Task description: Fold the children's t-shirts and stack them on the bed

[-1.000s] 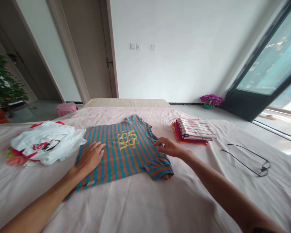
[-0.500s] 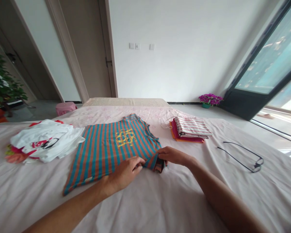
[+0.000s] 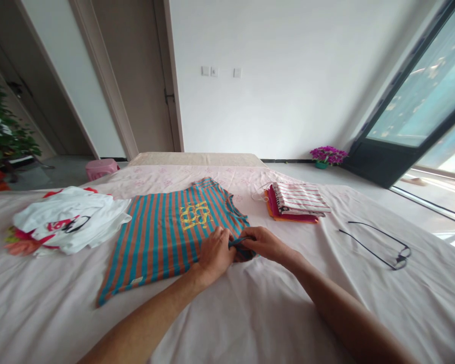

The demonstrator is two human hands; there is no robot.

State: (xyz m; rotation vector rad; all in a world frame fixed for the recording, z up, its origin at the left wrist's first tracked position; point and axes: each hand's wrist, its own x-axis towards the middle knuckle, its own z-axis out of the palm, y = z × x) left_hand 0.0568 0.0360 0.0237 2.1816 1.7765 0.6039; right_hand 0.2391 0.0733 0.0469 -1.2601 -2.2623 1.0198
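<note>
A striped T-shirt (image 3: pixel 163 230) in teal and brown, with yellow lettering on its chest, lies spread on the bed, collar toward the right. My left hand (image 3: pixel 217 253) is closed on the near sleeve, fingers pinching the cloth. From the right, my right hand (image 3: pixel 267 243) grips the same sleeve, its fingertips close to those of the left. A small fold of the sleeve shows raised between the two hands. The sleeve's end is partly hidden beneath my fingers.
A heap of white clothing (image 3: pixel 72 217) lies left of the shirt. Folded clothes (image 3: pixel 301 199) are stacked to the right, and eyeglasses (image 3: pixel 382 245) rest farther right on the bedsheet (image 3: pixel 273 318). Beyond the bed are a pink stool (image 3: pixel 102 168) and a pot of purple flowers (image 3: pixel 328 155).
My left hand has moved right and slightly up, from lying on the shirt's near edge to pinching the sleeve. The right hand has shifted slightly left, and the sleeve is lifted into a fold.
</note>
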